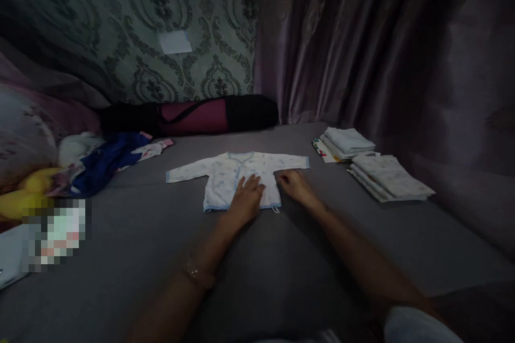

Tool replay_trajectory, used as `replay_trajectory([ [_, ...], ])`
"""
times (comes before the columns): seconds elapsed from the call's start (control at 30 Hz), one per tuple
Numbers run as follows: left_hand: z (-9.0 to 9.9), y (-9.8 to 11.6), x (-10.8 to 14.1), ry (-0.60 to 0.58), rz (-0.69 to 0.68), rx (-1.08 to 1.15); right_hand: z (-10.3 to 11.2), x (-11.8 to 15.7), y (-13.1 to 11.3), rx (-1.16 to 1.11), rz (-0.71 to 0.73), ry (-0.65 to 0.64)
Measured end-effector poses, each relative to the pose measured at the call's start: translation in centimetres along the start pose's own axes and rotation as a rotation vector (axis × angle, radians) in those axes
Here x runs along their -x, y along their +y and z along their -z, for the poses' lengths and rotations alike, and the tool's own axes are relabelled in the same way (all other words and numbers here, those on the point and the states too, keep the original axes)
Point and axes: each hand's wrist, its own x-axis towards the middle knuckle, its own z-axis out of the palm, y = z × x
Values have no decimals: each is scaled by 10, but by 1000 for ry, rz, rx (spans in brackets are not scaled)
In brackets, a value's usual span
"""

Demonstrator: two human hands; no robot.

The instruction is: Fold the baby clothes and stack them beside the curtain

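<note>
A small white baby shirt (221, 177) with blue trim lies spread on the grey sheet, its sleeves stretched out to both sides. My left hand (248, 195) rests on the shirt's lower front, fingers apart and flat. Beside the shirt's right edge, just under the right sleeve, is my right hand (295, 186); its fingers are curled together at the cloth's edge, and what they may pinch is too small to make out.
Two stacks of folded clothes, one farther back (348, 142) and one nearer (392, 177), sit on the right. A blue garment (107, 163) and a yellow plush item (30, 193) lie left. A black and maroon bag (197, 117) lies along the patterned wall.
</note>
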Motion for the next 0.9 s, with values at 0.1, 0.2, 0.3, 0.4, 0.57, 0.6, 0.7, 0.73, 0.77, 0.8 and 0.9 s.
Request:
replay_trajectory([
  [0.1,-6,18,-18,10,-38,105,-8,-28,4,70,-18,94],
  [0.2,-16,24,-35,65,51,164,-15,-42,5,165,15,52],
  [0.3,-25,24,-44,118,106,187,-19,-46,6,244,58,21],
  [0.4,-34,25,-44,141,125,148,-17,-46,7,283,113,13],
  [0.57,-43,26,-36,95,120,70,-11,-48,10,296,146,27],
  [0.6,-44,26,-35,71,116,65,-11,-49,11,300,149,30],
  [0.7,-43,25,-35,25,106,61,-11,-50,13,313,159,34],
  [0.73,-42,26,-35,14,107,64,-11,-50,13,312,153,37],
  [0.77,-42,26,-36,5,112,69,-10,-50,13,309,142,35],
  [0.8,-42,27,-37,-2,119,77,-10,-50,12,304,130,29],
  [0.9,-40,30,-41,-19,138,132,-12,-50,5,276,117,61],
])
